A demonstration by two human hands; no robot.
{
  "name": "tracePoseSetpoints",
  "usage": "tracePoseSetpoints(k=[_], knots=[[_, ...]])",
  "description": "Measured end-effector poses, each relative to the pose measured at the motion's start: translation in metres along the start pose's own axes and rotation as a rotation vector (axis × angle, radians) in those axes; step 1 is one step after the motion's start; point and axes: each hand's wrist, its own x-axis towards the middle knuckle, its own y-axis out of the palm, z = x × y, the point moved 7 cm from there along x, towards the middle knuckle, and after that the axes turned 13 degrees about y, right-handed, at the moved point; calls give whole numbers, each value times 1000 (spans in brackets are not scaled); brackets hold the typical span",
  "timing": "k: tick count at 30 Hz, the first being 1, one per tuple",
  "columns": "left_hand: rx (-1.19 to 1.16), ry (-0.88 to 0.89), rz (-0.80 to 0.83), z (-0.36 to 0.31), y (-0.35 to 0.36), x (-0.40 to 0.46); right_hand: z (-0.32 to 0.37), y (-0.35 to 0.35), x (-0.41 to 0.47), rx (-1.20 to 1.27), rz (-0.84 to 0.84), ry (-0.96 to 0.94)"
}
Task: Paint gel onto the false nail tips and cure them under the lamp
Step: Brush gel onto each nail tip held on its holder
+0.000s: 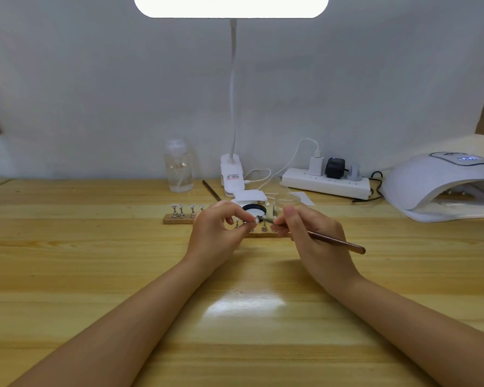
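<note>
Here, my left hand point(217, 229) pinches a light, slippery nail tip point(256, 219); right hand point(309, 233), at 3 o'clock, grips brush point(333, 241).

One head-worn camera looked forward and down across the wooden table point(67, 275), close over both forearms, facing the white backdrop point(95, 79) straight ahead.

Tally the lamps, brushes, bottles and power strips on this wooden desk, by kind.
Lamps: 2, white desk lamp, white domed curing lamp
Brown-handled brushes: 2, one held, one lying
Clear plastic bottle: 1
White power strip: 1
Total: 6
</note>
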Motion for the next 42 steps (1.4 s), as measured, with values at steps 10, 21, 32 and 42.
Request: tracePoseSetpoints(k=[10,21,32,42], knots=[[-4,-23,-6,0,0,-1,-3,3,-1,14,44,31],[-69,21,4,-3,0,1,1,-6,-1,-53,-67,-27],[-94,10,10,-1,2,1,1,-4,-3,34,-21,-15],[-90,-14,12,3,3,0,2,-6,-2,11,-61,-54]])
